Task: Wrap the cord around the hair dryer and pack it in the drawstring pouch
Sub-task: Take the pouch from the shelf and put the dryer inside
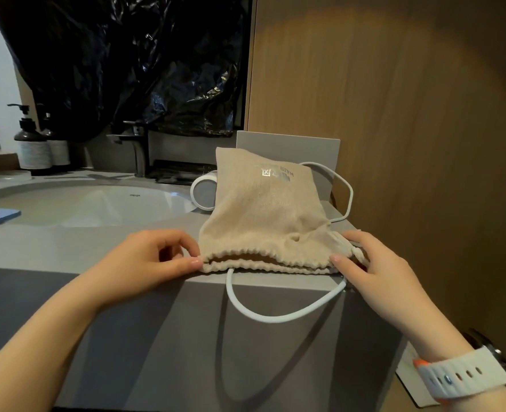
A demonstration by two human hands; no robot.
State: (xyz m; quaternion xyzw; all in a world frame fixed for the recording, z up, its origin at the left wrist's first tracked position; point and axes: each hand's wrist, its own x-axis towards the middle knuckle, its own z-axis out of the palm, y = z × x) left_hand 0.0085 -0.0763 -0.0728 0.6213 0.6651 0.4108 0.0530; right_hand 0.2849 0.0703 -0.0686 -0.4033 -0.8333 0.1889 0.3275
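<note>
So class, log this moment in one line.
left hand: pinches pouch mouth | right hand: holds pouch mouth | cord: loose, hangs off counter | hair dryer: behind pouch

Grey desk (pixel 97 248) with beige pouch (pixel 263 209) at frame centre, white hair dryer (pixel 202 191) just left of it, pump bottles (pixel 35 150) at left edge.

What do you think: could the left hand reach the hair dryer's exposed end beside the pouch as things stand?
Probably yes: the hair dryer sticks out at the left edge of the pouch, with bare counter between it and the left hand, which would first release the pouch mouth.
</note>
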